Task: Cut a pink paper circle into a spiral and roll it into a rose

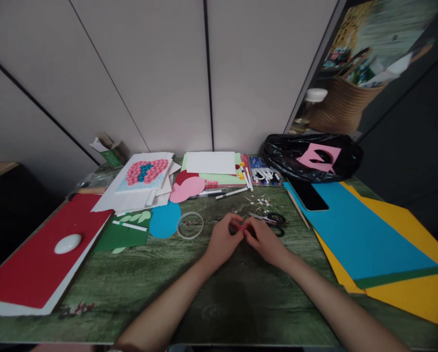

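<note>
My left hand (224,238) and my right hand (263,240) meet over the middle of the table, fingertips pinched together. Between them shows a small pink piece of paper (242,228), mostly hidden by the fingers. Just behind my right hand lie scissors (275,218) with black handles. Small white and pink paper scraps (261,201) are scattered beyond the scissors. To the left of my left hand a roll of clear tape (190,225) lies flat. Pink paper circles (187,189) and a blue paper circle (165,221) lie farther left.
Red paper (38,259) with a white mouse (68,244) covers the left side. A picture of pink and blue paper rolls (147,173) tops a stack behind. On the right are blue paper (365,230), yellow paper (417,293), a phone (308,194) and a black bag (288,156).
</note>
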The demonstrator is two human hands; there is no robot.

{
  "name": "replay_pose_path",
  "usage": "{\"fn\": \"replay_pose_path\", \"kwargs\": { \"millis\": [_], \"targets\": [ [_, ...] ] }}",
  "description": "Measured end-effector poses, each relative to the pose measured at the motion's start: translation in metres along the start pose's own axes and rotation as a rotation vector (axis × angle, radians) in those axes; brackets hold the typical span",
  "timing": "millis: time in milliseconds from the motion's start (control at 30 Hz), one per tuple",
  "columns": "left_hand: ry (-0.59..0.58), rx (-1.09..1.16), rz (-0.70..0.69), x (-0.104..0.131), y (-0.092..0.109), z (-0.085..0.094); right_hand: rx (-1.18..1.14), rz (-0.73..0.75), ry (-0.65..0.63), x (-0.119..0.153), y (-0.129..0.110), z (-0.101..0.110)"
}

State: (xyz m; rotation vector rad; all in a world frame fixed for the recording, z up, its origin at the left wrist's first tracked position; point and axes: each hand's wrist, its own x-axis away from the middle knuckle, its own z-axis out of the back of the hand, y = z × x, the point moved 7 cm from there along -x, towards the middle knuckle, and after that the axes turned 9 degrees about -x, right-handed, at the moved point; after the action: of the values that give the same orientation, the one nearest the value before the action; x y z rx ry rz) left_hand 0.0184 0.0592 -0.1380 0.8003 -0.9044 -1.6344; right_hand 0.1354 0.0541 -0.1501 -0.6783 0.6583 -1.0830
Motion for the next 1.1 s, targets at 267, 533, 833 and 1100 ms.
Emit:
{"fn": "replay_pose_path", "kwargs": {
  "millis": [267, 533, 833, 1100],
  "targets": [
    [0.005, 0.099, 0.027, -0.003, -0.011, -0.005, -0.023, -0.02, 0.038, -0.001, 0.003, 0.002],
    [-0.069, 0.194, 0.044, -0.007, -0.016, -0.01, -0.032, -0.006, 0.036, 0.0, 0.0, 0.008],
    [-0.134, 0.067, 0.029, -0.003, -0.012, -0.011, 0.033, 0.029, -0.032, 0.0, 0.0, 0.007],
    [-0.119, 0.029, 0.018, -0.004, -0.01, -0.008, 0.073, 0.032, -0.005, 0.0, -0.003, 0.008]
  ]
}}
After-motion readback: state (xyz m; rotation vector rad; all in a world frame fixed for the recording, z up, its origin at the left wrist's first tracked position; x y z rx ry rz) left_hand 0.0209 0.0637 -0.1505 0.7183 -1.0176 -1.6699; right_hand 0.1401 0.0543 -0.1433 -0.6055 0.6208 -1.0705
